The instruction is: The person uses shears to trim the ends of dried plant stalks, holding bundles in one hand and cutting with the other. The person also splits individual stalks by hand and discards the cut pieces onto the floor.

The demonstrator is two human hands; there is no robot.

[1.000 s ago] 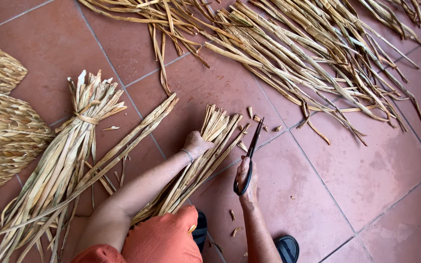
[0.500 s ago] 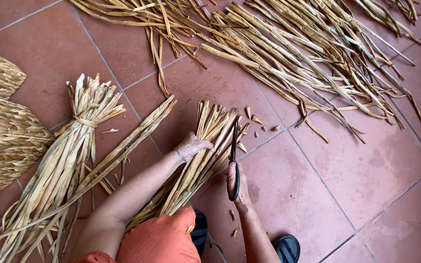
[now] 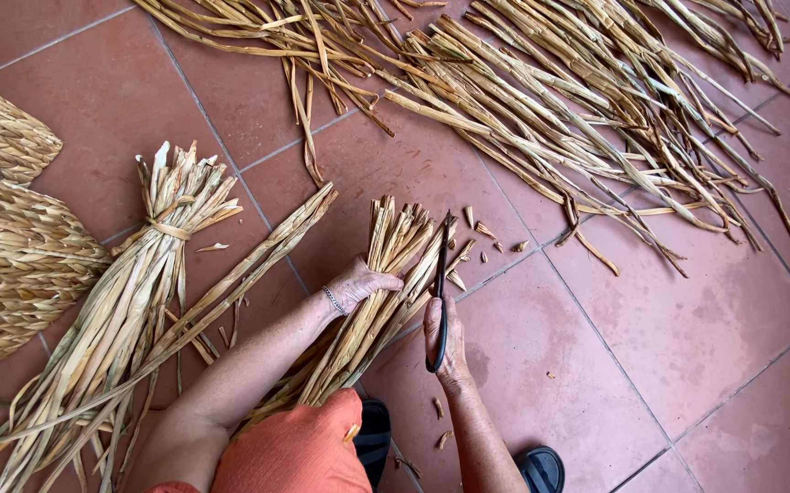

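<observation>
While my left hand [image 3: 358,283] pins the loose bundle of dried tan reed strips [image 3: 372,301], my right hand [image 3: 445,342] grips black-handled scissors [image 3: 439,292] at their ragged tips; evening those ends calls for squarer alignment.

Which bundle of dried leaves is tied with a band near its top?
The bundle on the left, standing apart from both hands. A leaf strip is knotted round it below its cut ends; the bundle under the left hand shows no tie.

Orange garment [image 3: 299,452], thin wrist bracelet [image 3: 330,300] — dark sandals [image 3: 541,467].
</observation>
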